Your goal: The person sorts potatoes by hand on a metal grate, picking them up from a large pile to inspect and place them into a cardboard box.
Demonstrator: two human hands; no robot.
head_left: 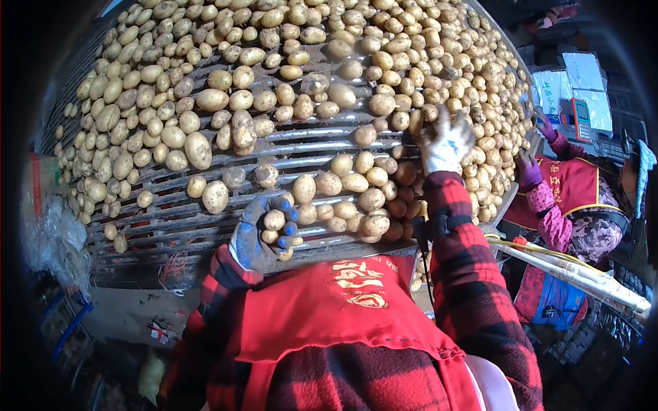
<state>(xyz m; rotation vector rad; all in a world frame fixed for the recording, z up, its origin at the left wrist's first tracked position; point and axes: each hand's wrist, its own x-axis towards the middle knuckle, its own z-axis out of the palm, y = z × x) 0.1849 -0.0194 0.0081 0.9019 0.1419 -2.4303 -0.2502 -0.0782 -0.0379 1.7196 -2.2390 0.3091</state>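
Note:
My left hand (255,233), in a grey glove with blue fingertips, curls around a few small potatoes (274,220) close to the near edge of the slatted roller table (295,147). Farther right, my right hand (447,142) wears a white glove and reaches over the potatoes (490,147) with its fingers spread. Its fingertips are somewhat blurred, and I see nothing held in it. Between my hands a group of potatoes (343,185) lies on the slats, some of them in the shadow of my right arm.
Potatoes (137,103) cover much of the table's far and left parts. At the right edge a co-worker in a red vest (558,181) has gloved hands by the rim. Boxes (586,72) and a pale pole (582,277) are on the right; clear plastic wrap (58,236) hangs at left.

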